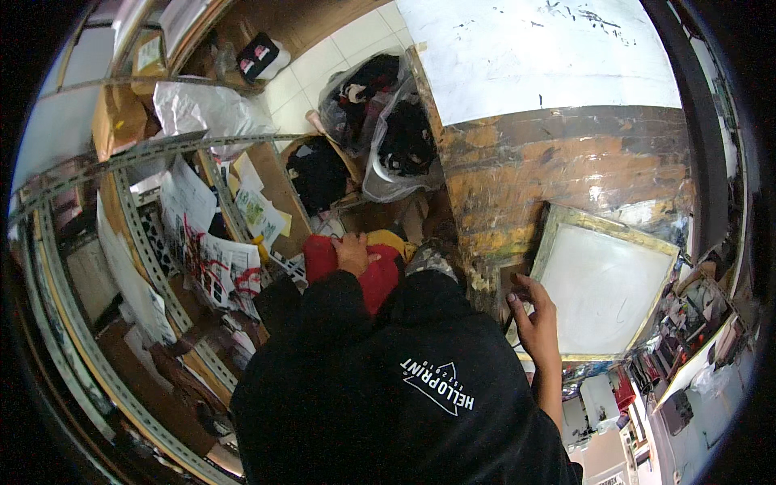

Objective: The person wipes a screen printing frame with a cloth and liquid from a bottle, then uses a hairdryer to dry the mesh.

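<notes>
My left hand [352,255] lies on a red item [376,283] with a yellow part, which looks like soft cloth, low in front of my body. Its fingers rest over the red surface and do not visibly clench it. Over the right side, my right hand [535,315] is lifted beside the worktable's edge, the thumb and bent fingers apart, with nothing visible between them. Closest to it is a framed screen [606,287], with a pale mesh and a stained, taped frame, lying on the table. My black sleeves and hoodie cover much of the lower view.
A worn, paint-stained wooden worktable [566,170] has a white sheet [541,56] at its far end. Clear plastic bags [404,145] of dark cloth stand on the floor left of it. A metal shelf rack [153,259] with papers lines the left. Clutter [703,299] sits at right.
</notes>
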